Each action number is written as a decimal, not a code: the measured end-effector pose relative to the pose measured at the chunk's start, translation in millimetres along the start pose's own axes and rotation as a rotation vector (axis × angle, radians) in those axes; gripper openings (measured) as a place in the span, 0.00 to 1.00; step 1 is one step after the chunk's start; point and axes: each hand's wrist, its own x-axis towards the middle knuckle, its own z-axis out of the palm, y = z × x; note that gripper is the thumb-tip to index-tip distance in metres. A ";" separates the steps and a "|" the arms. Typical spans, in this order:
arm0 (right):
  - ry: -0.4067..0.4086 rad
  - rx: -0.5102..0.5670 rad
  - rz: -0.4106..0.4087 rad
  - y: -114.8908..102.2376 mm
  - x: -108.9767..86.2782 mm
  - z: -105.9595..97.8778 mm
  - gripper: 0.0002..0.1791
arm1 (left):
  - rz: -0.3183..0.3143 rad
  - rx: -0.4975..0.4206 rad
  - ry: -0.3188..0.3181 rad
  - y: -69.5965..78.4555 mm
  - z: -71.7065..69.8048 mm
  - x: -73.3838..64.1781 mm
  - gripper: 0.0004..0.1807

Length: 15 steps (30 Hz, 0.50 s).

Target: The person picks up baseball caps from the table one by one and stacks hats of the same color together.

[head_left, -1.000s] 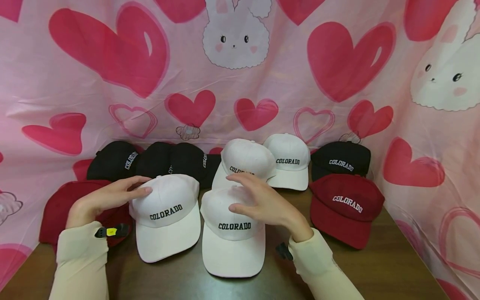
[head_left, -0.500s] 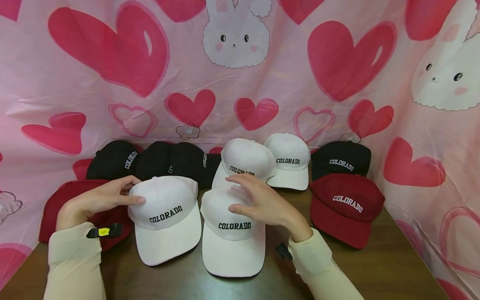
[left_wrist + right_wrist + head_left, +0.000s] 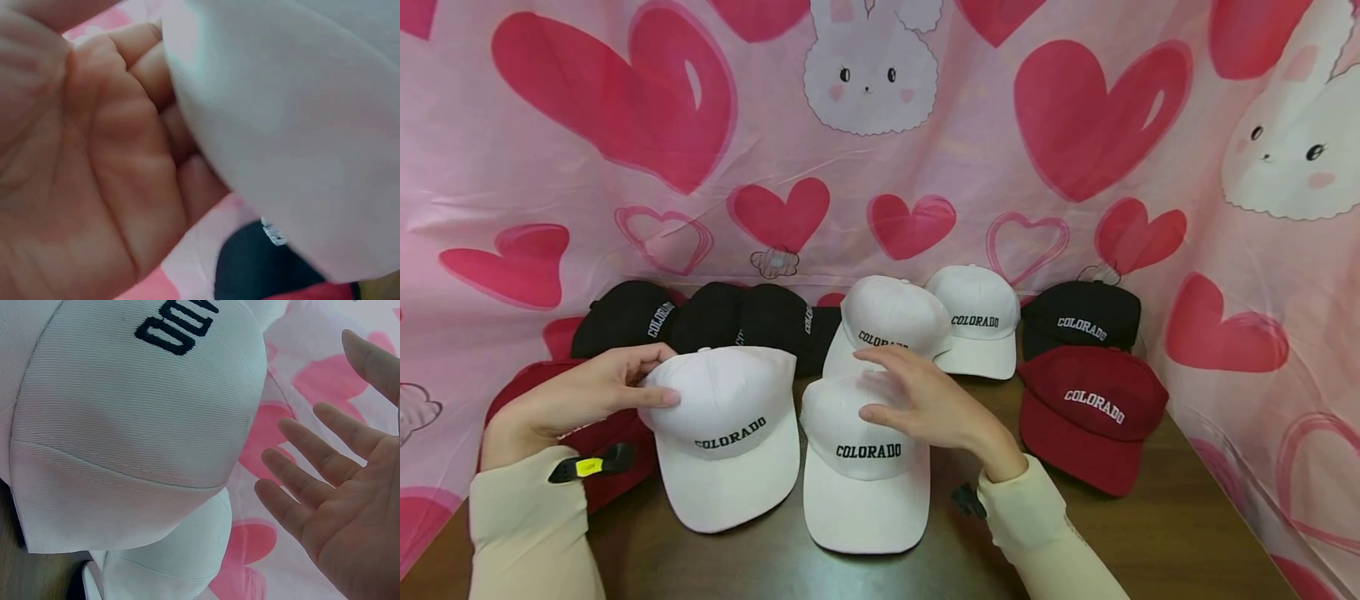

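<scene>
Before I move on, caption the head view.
Left hand grips one white COLORADO cap; open right hand near another white cap.

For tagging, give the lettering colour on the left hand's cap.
Black lettering, clearest in the head view.

A white cap (image 3: 722, 458) bearing black COLORADO lettering is being pinched at its crown's nine-o'clock side, sitting crown up toward eight o'clock in the head view, its lettering slanting upward toward two or three. A matching cap (image 3: 867, 492) is resting crown up on the counter (image 3: 805, 575) at six o'clock, its brim pointing toward six.
</scene>
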 end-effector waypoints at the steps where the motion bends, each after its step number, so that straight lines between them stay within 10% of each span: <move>1: 0.003 0.000 -0.005 0.2 0.0 -0.1 0.40 | 0.010 0.005 0.007 3.6 0.4 -2.3 0.23; 8: 0.032 0.023 -0.031 0.0 -1.3 -3.3 0.41 | 0.076 0.025 0.046 31.3 4.4 -19.8 0.19; 15: 0.096 0.028 -0.085 -3.7 -2.4 -6.6 0.40 | 0.318 -0.023 0.039 46.3 8.8 -27.5 0.20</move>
